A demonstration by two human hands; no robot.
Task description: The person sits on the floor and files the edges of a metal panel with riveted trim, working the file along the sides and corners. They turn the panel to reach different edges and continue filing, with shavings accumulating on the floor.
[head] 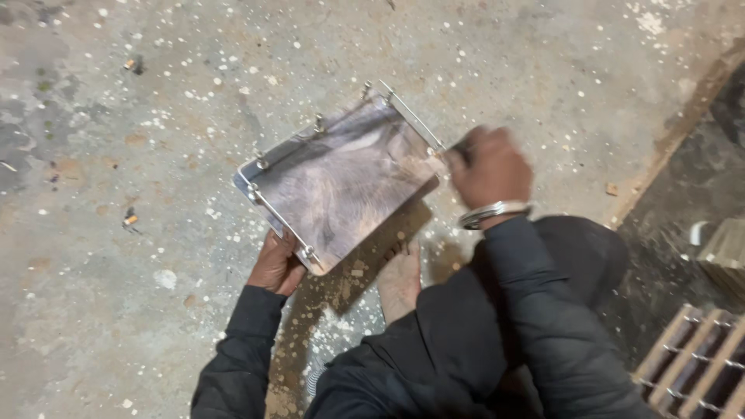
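My left hand [275,264] grips the near-left corner of a flat rectangular metal plate [341,182], holding it tilted above the concrete floor. Thin metal rods with small bolts [317,122] run along the plate's edges. At the plate's right edge, my right hand [487,167], blurred and wearing a metal bangle [490,214], is closed around a small dark tool or piece that I cannot make out. A bare foot [400,279] rests on the floor under the plate. Dark sleeves cover both arms.
The concrete floor [155,194] is speckled with white flecks and brown dust. A small orange scrap [129,220] lies at the left, another [129,64] farther up. At the lower right stands a wooden slatted frame with metal rods [694,365]; a darker floor strip runs beside it.
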